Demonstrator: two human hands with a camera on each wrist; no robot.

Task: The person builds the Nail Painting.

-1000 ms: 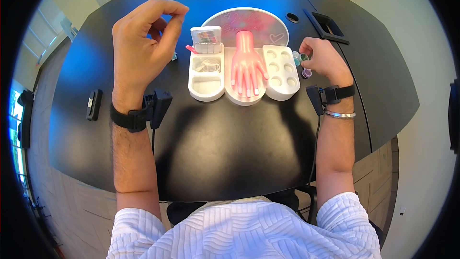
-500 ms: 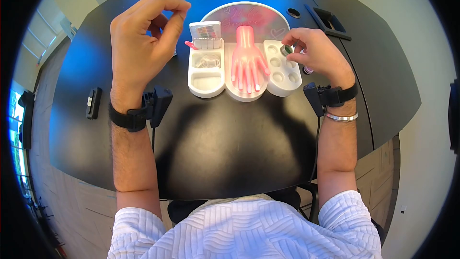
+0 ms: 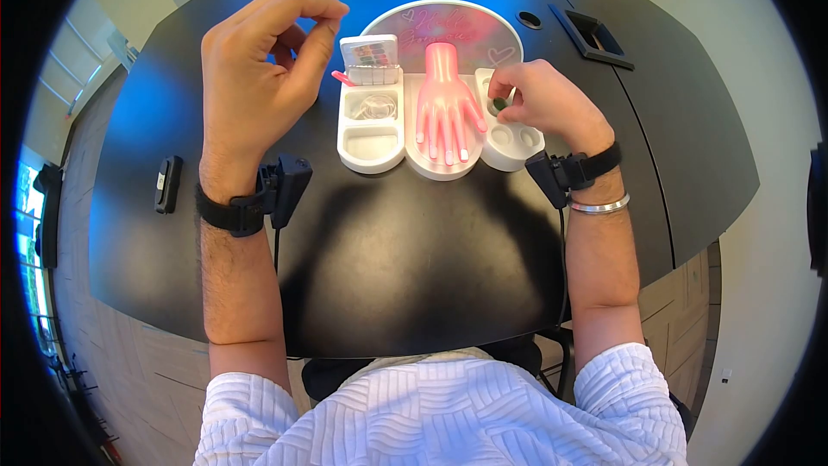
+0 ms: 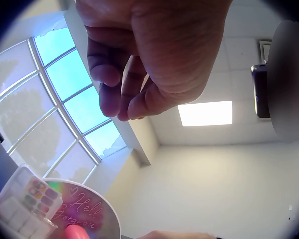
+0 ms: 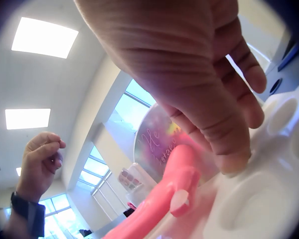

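Note:
My right hand [image 3: 556, 102] pinches a small round dark green pot [image 3: 499, 104] between thumb and fingertips, right at a well of the white holder [image 3: 515, 158] on the stand's right side. In the right wrist view, the fingertips are down at the holder's wells and cover the pot. Left of them lies a pink practice hand [image 3: 443, 99] with pale nails, fingers toward me. My left hand [image 3: 263, 78] is raised left of the stand, fingers loosely curled, thumb near the index fingertip. Nothing shows between its fingers in the left wrist view.
Behind the practice hand stands a rounded backboard [image 3: 405, 30] with lettering. The stand's left side has a two-compartment tray [image 3: 372, 146], an upright colour palette [image 3: 371, 53] and a pink stick [image 3: 342, 78]. A black case [image 3: 168, 185] lies far left; a square table box [image 3: 593, 39] is back right.
My right hand has picked up the green pot from the table at right and brought it leftward, down into the holder's wells. The left hand stays raised, nearly still.

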